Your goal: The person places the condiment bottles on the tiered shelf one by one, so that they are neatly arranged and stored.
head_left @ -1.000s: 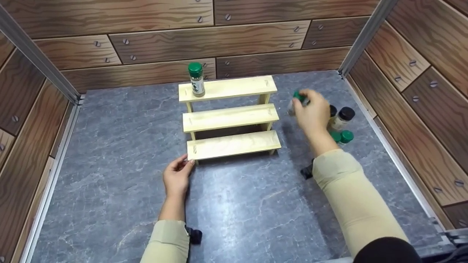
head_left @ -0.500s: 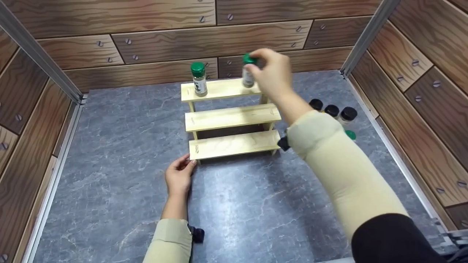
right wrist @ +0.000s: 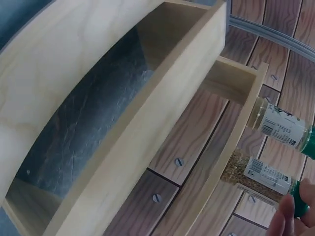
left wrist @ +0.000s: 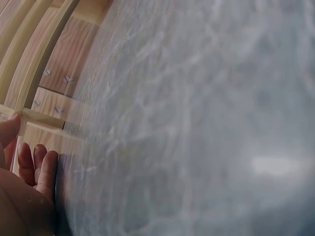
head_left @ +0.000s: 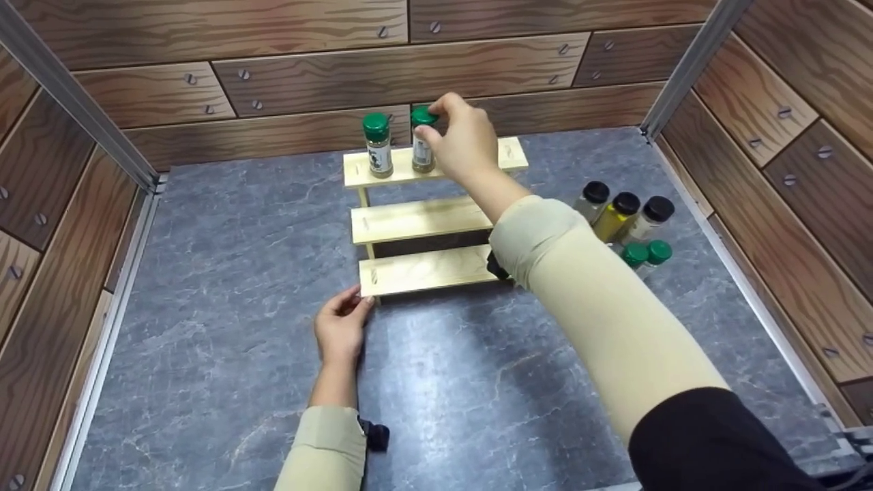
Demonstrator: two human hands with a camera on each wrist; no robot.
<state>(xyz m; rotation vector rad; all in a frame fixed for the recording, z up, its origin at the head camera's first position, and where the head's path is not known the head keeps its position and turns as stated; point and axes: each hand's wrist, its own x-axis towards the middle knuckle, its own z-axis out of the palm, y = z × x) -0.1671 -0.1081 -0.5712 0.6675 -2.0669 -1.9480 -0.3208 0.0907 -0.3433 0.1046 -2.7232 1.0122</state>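
My right fingers (head_left: 447, 103) pinch a jar (head_left: 421, 153) just brought beside its twin (head_left: 378, 147), making two atop the rack (head_left: 423, 220) my left fingers (left wrist: 47, 174) grip.

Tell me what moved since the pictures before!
The right hand brought a green-capped spice jar leftward from beside the wooden rack to its top shelf, near the first spice jar. The fingers still pinch its cap.

The left hand stayed at the rack's front left corner; the first jar and black-capped jars stayed too.

Wood-patterned walls (head_left: 491, 68) and metal posts (head_left: 694, 68) edge a marbled tabletop (head_left: 239, 273).
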